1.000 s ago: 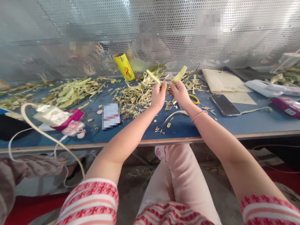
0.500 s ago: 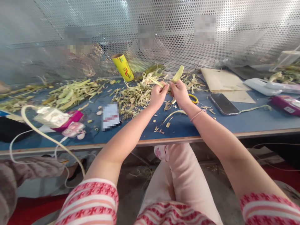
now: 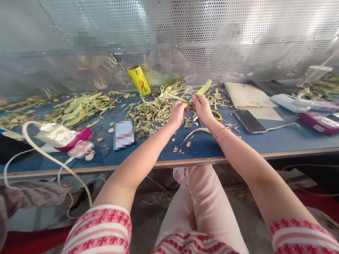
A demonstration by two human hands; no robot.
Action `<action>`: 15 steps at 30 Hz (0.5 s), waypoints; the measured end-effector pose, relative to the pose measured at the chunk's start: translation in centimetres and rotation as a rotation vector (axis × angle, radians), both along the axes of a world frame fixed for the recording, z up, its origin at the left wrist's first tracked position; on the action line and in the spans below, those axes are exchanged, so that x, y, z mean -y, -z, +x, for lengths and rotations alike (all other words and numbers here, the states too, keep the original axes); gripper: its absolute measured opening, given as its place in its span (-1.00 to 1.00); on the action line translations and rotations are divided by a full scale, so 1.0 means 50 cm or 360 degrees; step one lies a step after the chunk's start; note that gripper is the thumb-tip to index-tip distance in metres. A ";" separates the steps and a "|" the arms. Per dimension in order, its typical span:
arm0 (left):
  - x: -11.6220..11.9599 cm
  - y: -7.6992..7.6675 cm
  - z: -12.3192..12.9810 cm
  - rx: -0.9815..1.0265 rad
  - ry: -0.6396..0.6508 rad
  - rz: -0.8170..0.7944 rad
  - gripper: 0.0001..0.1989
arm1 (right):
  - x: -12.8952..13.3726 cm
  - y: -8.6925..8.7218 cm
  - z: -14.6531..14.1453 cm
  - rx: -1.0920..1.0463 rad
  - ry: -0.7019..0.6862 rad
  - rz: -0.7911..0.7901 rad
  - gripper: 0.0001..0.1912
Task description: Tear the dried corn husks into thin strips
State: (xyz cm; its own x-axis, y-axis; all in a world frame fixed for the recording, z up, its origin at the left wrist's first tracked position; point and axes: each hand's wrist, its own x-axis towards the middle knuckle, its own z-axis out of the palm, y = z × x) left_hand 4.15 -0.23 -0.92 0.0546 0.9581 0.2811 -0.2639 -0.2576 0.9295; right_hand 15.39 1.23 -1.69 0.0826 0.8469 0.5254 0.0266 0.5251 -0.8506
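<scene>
My right hand (image 3: pixel 201 107) pinches a pale green, flat leaf strip (image 3: pixel 203 89), whose broad end sticks up past the fingers. Close beside it, my left hand (image 3: pixel 178 113) is closed, fingers curled inward. A thinner green strip (image 3: pixel 177 98) runs up to the left hand's fingertips; whether it is part of the same leaf I cannot make out. Both hands are above a heap of shredded, dry plant pieces (image 3: pixel 150 114). A yellow ring-shaped handle (image 3: pixel 217 115) shows behind my right wrist. On the table below lies a curved pale strip (image 3: pixel 197 130).
A pile of longer leaf strips (image 3: pixel 82 107) lies at the left, near a leaning yellow tube (image 3: pixel 139 80). A phone (image 3: pixel 249 121), cardboard (image 3: pixel 249 95) and a magenta device (image 3: pixel 319 123) lie at the right. A perforated metal screen (image 3: pixel 196 42) borders the table's back.
My hands have moved slightly apart, the left one dropping a little and turning, its fingers curling in. The leaf strip stays in my right hand. The view has shifted slightly.
</scene>
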 end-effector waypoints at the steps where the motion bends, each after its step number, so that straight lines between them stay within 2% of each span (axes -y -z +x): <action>1: -0.003 0.002 -0.001 -0.0040 -0.0004 0.0026 -0.75 | 0.002 -0.002 0.001 -0.0004 0.0004 0.0001 -0.73; 7: 0.003 -0.008 -0.001 -0.0040 0.0090 0.0028 -0.85 | 0.009 -0.010 0.002 -0.0071 0.0009 -0.0009 -0.74; 15: 0.011 -0.015 -0.005 0.0124 0.0195 -0.0079 -0.86 | 0.014 -0.014 0.003 -0.0097 -0.0013 -0.0027 -0.71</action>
